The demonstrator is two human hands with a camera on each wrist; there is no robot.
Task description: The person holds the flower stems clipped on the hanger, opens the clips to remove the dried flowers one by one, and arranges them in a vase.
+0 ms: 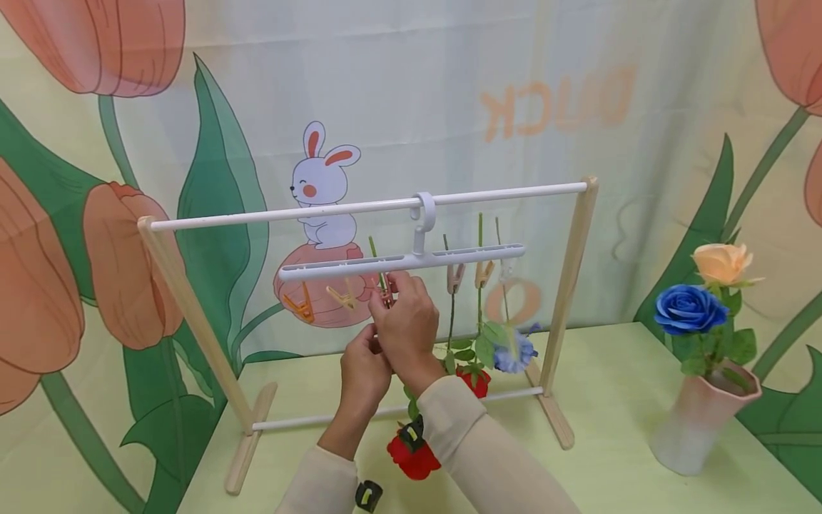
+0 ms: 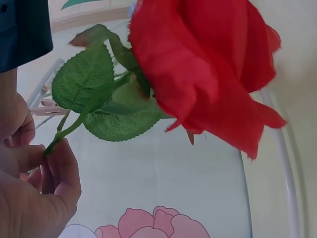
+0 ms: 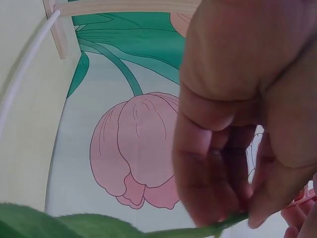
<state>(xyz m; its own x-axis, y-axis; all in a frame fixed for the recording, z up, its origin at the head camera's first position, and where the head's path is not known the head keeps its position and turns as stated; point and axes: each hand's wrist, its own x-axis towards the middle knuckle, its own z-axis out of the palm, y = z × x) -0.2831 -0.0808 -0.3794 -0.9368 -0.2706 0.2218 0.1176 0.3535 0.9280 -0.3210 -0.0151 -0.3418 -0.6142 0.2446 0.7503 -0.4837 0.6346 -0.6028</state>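
A red rose (image 1: pixel 414 460) hangs head down below both hands, its petals large in the left wrist view. My left hand (image 1: pixel 366 368) pinches its green stem (image 2: pixel 91 104) near the leaves. Just above, my right hand (image 1: pixel 406 321) pinches a small pink clip (image 1: pixel 385 291) under the white hanger (image 1: pixel 347 266). The upper stem (image 1: pixel 372 248) runs by that clip and rises past the hanger bar. In the right wrist view, the left hand (image 3: pixel 223 114) covers much of the right hand's fingers (image 3: pixel 294 218).
An orange clip (image 1: pixel 300 307) and a yellow clip (image 1: pixel 340 296) hang bare at left. To the right hang clipped flowers, including a red rose (image 1: pixel 473 383) and a blue flower (image 1: pixel 515 352). A wooden rack (image 1: pixel 568 293) carries the hanger. A vase (image 1: pixel 703 421) of roses stands at right.
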